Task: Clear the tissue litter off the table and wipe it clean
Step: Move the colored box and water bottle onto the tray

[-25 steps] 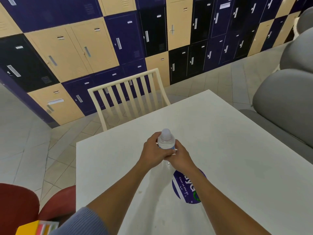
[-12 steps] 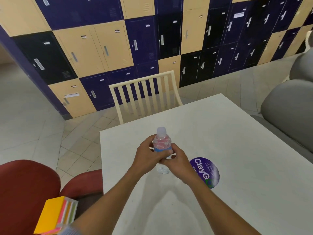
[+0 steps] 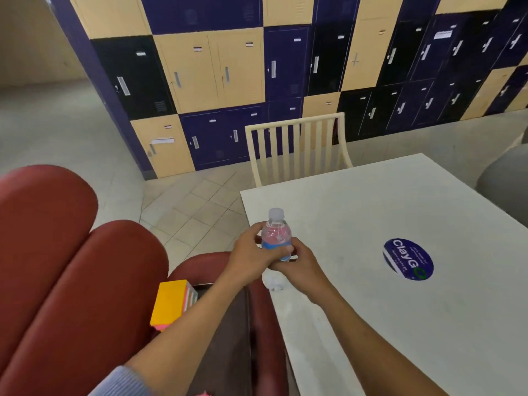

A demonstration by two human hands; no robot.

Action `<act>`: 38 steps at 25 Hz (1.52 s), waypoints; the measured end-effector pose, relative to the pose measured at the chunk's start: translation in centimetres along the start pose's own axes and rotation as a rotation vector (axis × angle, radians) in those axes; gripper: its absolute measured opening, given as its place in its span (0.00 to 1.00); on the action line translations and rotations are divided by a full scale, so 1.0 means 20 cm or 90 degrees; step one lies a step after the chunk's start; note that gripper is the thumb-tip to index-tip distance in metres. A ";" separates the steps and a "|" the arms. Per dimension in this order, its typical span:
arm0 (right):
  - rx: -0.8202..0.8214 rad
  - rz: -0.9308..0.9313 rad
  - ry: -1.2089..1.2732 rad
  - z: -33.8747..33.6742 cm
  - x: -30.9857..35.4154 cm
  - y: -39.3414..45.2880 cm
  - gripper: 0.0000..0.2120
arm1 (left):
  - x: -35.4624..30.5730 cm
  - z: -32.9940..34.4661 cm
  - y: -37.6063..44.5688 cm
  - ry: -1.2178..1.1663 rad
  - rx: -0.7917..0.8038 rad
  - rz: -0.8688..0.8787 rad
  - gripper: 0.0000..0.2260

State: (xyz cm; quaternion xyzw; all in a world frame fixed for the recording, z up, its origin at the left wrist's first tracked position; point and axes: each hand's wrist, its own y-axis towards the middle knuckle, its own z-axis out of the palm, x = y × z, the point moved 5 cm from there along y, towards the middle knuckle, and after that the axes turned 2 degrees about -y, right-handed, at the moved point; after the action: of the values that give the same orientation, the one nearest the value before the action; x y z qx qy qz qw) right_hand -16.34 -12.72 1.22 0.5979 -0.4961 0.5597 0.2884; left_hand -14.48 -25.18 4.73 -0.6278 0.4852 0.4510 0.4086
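Observation:
A small clear water bottle [image 3: 276,232] with a white cap and blue label is held upright over the left edge of the white table [image 3: 400,324]. My left hand [image 3: 251,254] grips its body from the left, fingers wrapped round the label. My right hand [image 3: 297,262] holds it from the right, just below the label. The bottle's base shows beneath my hands, close to the tabletop. No tissue litter shows on the table.
A round blue ClayGo sticker [image 3: 408,262] lies on the table to the right. A cream slatted chair [image 3: 297,147] stands at the far side. A red padded seat [image 3: 71,267] with a yellow block of sticky notes [image 3: 171,302] is on the left. Lockers [image 3: 257,67] line the back wall.
My view has swung left, so the table now sits to the right and the red seat fills the left. Both hands keep hold of the bottle, now nearer the table's left edge.

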 end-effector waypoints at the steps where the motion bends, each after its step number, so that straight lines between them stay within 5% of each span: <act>1: 0.004 -0.002 -0.004 0.11 0.01 -0.01 0.24 | 0.05 -0.10 -0.03 -0.001 -0.001 -0.005 0.20; 11: 0.026 0.036 -0.058 0.99 -0.16 0.11 0.26 | 0.70 -0.80 -0.11 0.025 -0.013 -0.075 0.25; 16: 0.001 0.061 -0.077 1.24 -0.36 0.25 0.25 | 1.02 -0.95 -0.06 0.014 0.062 -0.111 0.27; 20: -0.054 0.095 -0.081 1.33 -0.59 0.38 0.27 | 1.32 -1.07 -0.02 0.186 0.019 -0.210 0.33; 25: -0.115 0.141 -0.073 1.39 -0.85 0.45 0.28 | 1.55 -1.08 -0.02 0.405 0.096 -0.176 0.29; 38: -0.118 0.143 -0.116 1.49 -1.14 0.53 0.29 | 1.82 -1.02 -0.01 0.572 0.197 -0.128 0.38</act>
State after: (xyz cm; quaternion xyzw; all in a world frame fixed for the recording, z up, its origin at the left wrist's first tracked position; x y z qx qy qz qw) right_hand -11.83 -37.05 -28.99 0.5578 -0.6332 0.4837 0.2321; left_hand -6.32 -53.29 -24.91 -0.7363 0.6117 0.0165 0.2889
